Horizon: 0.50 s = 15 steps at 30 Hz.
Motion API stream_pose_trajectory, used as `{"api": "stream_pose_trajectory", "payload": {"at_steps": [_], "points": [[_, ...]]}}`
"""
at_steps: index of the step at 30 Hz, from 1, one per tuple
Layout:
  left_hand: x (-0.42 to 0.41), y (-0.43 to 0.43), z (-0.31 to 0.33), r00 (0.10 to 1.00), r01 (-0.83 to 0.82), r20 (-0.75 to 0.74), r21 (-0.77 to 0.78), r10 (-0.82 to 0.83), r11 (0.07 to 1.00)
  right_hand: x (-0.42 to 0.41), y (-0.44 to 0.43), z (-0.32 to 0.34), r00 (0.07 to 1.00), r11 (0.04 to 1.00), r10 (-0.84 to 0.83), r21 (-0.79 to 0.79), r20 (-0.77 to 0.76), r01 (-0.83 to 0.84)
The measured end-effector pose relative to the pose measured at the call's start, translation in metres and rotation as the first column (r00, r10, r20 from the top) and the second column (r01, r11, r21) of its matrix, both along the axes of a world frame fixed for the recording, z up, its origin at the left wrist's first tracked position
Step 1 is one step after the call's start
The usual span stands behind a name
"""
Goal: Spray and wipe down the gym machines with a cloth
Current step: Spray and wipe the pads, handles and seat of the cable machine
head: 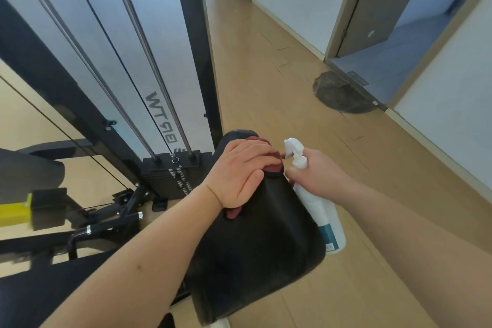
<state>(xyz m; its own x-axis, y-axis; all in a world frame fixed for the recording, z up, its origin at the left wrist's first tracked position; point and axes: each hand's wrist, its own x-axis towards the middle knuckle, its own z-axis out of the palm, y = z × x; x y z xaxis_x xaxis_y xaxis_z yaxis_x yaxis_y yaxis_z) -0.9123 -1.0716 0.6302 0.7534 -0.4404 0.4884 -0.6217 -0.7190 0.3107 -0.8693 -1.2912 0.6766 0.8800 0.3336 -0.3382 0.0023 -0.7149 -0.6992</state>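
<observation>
A black padded machine seat (255,247) fills the lower centre. My left hand (242,173) presses a dark red cloth (274,166) flat onto the seat's far end; most of the cloth is hidden under the palm, with a corner showing near the wrist. Just right of it, my right hand (316,170) grips a white spray bottle (319,210) by its neck. The bottle's white nozzle points left toward the cloth, and its body with a teal label hangs down beside the seat's right edge.
A cable machine with a black weight stack (170,176), chrome guide rods and a white panel stands at left. A yellow and black block (29,210) lies at far left. Wooden floor runs ahead, with a dark round mat (343,93) by an open doorway at right.
</observation>
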Motion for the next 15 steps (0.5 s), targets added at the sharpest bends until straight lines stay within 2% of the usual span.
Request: {"api": "stream_pose_trajectory", "payload": {"at_steps": [5, 8, 10, 12, 13, 15], "points": [[0.02, 0.015, 0.0, 0.994, -0.102, -0.057, -0.069, 0.098, 0.992, 0.01, 0.009, 0.01, 0.998, 0.998, -0.053, -0.043, 0.025, 0.054], [0.032, 0.022, -0.002, 0.954, -0.26, -0.2, -0.175, 0.224, 0.95, 0.009, 0.01, 0.015, 0.997, 0.997, -0.07, -0.031, 0.044, 0.072], [0.038, 0.023, 0.0, 0.866, -0.429, -0.406, -0.303, 0.292, 0.851, 0.003, 0.009, 0.017, 0.997, 0.997, -0.066, -0.025, 0.048, 0.067], [0.038, 0.017, 0.003, 0.721, -0.62, -0.6, -0.333, 0.347, 0.71, -0.004, 0.008, 0.018, 0.997, 0.998, -0.058, -0.027, 0.045, 0.06], [0.036, 0.013, 0.004, 0.67, -0.676, -0.644, -0.32, 0.371, 0.664, -0.008, 0.007, 0.018, 0.997, 0.998, -0.054, -0.029, 0.047, 0.056], [0.027, 0.005, 0.005, 0.623, -0.733, -0.667, -0.315, 0.409, 0.603, -0.016, 0.003, 0.016, 0.998, 0.999, -0.043, -0.028, 0.046, 0.044]]}}
